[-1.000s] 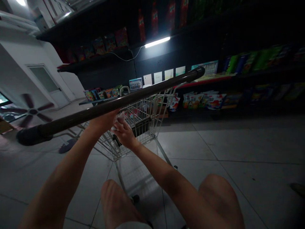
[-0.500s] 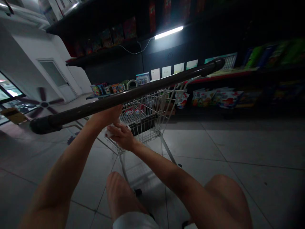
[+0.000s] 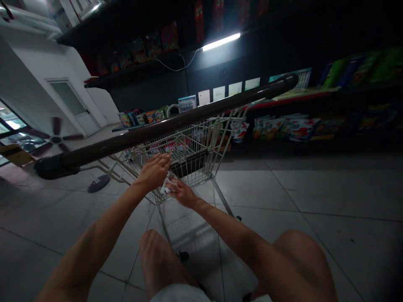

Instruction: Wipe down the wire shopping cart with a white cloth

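Note:
A wire shopping cart (image 3: 201, 167) stands before my knees, its dark handle bar (image 3: 176, 121) slanting across the view above my hands. My right hand (image 3: 185, 195) is closed on a crumpled white cloth (image 3: 169, 183), held against the near end of the cart's wire basket. Just up and left of the cloth, my left hand (image 3: 154, 171) lies by the basket wires, back of the hand upward and fingers stretched out. Whether its fingertips touch the wire cannot be made out. Red packages are visible through the basket wires.
Dark shelves hold bagged goods (image 3: 302, 128) and small boxes (image 3: 151, 116) behind the cart. A lit tube lamp (image 3: 221, 42) hangs above them. To the left are a standing fan (image 3: 56, 139) and a cardboard box (image 3: 15, 154). Grey tiles (image 3: 267, 188) cover the floor.
My left hand has come from beneath the handle bar down and to the right. My right hand has moved right with the white cloth, along the cart's near end.

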`<state>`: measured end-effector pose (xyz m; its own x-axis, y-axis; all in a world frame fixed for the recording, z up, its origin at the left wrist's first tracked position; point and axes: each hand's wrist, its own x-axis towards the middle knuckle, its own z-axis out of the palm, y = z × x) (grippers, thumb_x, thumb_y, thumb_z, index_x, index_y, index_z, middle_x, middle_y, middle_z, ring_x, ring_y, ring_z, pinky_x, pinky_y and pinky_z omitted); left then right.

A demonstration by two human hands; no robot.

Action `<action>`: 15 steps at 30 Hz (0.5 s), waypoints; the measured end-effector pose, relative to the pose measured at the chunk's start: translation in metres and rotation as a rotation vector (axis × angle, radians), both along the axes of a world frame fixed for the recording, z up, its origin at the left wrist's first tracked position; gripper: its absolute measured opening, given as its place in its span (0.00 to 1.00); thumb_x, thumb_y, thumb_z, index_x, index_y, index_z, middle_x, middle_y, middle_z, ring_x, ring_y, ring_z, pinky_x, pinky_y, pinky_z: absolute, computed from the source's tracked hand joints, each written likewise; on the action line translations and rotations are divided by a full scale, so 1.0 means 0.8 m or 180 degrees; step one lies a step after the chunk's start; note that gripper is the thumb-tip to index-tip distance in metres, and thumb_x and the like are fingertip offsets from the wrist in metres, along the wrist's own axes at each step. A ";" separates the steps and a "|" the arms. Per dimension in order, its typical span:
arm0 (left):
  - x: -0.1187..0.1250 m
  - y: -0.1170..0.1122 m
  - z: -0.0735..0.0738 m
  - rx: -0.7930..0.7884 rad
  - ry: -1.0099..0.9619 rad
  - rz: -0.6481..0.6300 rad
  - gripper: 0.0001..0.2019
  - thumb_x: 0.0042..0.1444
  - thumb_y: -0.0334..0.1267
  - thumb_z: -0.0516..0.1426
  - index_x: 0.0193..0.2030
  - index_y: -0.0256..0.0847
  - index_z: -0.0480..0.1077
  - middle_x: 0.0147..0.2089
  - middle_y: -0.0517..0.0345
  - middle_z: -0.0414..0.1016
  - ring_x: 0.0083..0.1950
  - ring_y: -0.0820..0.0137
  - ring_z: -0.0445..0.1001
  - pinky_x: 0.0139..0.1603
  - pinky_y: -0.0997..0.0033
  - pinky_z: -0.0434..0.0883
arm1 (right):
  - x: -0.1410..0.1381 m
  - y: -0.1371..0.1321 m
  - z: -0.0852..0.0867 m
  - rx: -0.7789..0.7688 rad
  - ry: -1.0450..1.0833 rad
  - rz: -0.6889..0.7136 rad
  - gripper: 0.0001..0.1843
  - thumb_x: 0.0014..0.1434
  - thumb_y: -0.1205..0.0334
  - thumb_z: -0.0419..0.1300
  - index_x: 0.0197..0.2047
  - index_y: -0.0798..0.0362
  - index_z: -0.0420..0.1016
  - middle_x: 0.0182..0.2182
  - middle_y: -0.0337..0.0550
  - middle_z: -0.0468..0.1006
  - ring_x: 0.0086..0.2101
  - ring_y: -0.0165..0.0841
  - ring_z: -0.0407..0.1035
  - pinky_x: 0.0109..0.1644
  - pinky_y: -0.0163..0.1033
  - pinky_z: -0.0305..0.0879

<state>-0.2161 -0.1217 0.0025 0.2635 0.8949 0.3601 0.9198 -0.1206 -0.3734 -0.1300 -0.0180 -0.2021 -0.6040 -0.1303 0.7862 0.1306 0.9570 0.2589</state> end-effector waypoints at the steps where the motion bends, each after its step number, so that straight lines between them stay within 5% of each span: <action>1: 0.000 0.003 -0.004 -0.0051 -0.0139 0.0050 0.21 0.61 0.30 0.51 0.60 0.35 0.70 0.66 0.41 0.69 0.67 0.60 0.67 0.69 0.57 0.62 | 0.001 0.003 0.011 -0.0115 0.0245 0.0160 0.08 0.64 0.62 0.60 0.42 0.44 0.81 0.54 0.37 0.77 0.60 0.34 0.65 0.62 0.42 0.69; 6: 0.010 0.009 -0.007 0.0340 -0.0844 0.0473 0.16 0.63 0.36 0.49 0.53 0.37 0.72 0.56 0.43 0.76 0.57 0.60 0.75 0.59 0.58 0.71 | -0.003 0.038 0.052 -0.0779 0.0356 0.0618 0.11 0.64 0.64 0.59 0.47 0.45 0.80 0.55 0.42 0.77 0.66 0.37 0.57 0.69 0.50 0.60; 8: 0.012 0.007 -0.010 0.0573 -0.1093 0.0636 0.15 0.62 0.38 0.51 0.50 0.36 0.72 0.53 0.42 0.77 0.57 0.58 0.75 0.59 0.57 0.71 | 0.004 0.055 0.039 -0.0941 0.0051 0.0685 0.12 0.64 0.67 0.58 0.47 0.46 0.80 0.53 0.43 0.78 0.64 0.36 0.60 0.69 0.49 0.60; 12: 0.012 -0.001 -0.027 0.0811 -0.1607 0.0761 0.17 0.58 0.39 0.54 0.52 0.34 0.70 0.56 0.38 0.75 0.60 0.55 0.73 0.62 0.53 0.69 | 0.038 0.076 -0.020 -0.1195 -0.0293 0.0705 0.14 0.59 0.73 0.59 0.44 0.50 0.81 0.48 0.44 0.80 0.56 0.36 0.69 0.63 0.45 0.67; 15: 0.014 0.005 -0.045 0.0900 -0.2229 0.0641 0.29 0.56 0.41 0.57 0.63 0.31 0.60 0.65 0.33 0.67 0.66 0.54 0.68 0.65 0.52 0.67 | 0.060 0.083 -0.042 -0.2595 0.0343 0.0365 0.16 0.52 0.75 0.58 0.41 0.53 0.81 0.48 0.50 0.79 0.52 0.38 0.71 0.61 0.47 0.67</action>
